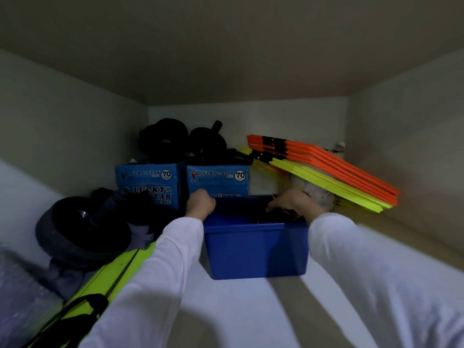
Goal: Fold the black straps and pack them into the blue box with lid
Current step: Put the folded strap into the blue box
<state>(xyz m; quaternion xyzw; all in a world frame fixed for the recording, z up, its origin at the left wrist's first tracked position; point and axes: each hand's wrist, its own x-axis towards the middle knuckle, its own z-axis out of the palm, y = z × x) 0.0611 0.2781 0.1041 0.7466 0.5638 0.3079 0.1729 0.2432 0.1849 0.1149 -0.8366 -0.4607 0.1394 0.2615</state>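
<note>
While both white-sleeved arms reach into a pale shelf recess, the open blue plastic box (pixel 256 247) sits at the centre of the shelf floor, no lid on it. The left hand (pixel 200 203) is at the box's 10 o'clock corner, curled into a closed fist over the rim. The right hand (pixel 291 203) is at the 2 o'clock corner, its fingers (pixel 272 204) bent down inside the box; something dark with an orange trace lies under them, but whether they grip it I cannot tell. At 12 o'clock from the box stand two blue printed cardboard cartons (pixel 218 180) topped with black coiled gear (pixel 163 139). At 2 o'clock leans a stack of orange and yellow flat foam bars (pixel 326 172). At 9 o'clock lies a black round wheel-like disc (pixel 82 227).
</note>
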